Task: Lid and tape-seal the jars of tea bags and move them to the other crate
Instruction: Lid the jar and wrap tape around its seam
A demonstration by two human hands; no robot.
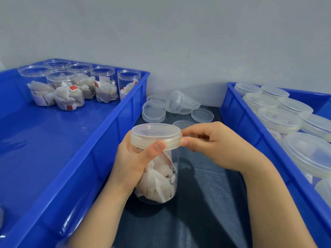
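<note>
1. Your left hand [132,165] wraps the jar [157,179] at centre frame. Its fingers curl behind the clear wall and its thumb [155,149] presses against the lid's skirt. That grip likely stops the jar turning while the other hand works
2. Your right hand [211,145], right of centre, pinches the rim of the lid [155,135] between thumb and forefinger, with the other fingers tucked in. Any tape end held there is too faint to make out
3. The jar, packed with tea bags [155,183], appears to rest on the dark tabletop [206,203] in the gap between the two crates. The lid sits on it, so sealing looks like the step in hand
4. Just beyond, spare lids [202,115] lie scattered mid-frame, within easy reach
5. The left crate [111,133] keeps its open jars [68,86] grouped in the upper left, none yet lidded
6. The right crate [250,138], along the right edge, holds lidded jars [279,119] packed close together, so it is probably where this jar goes
</note>
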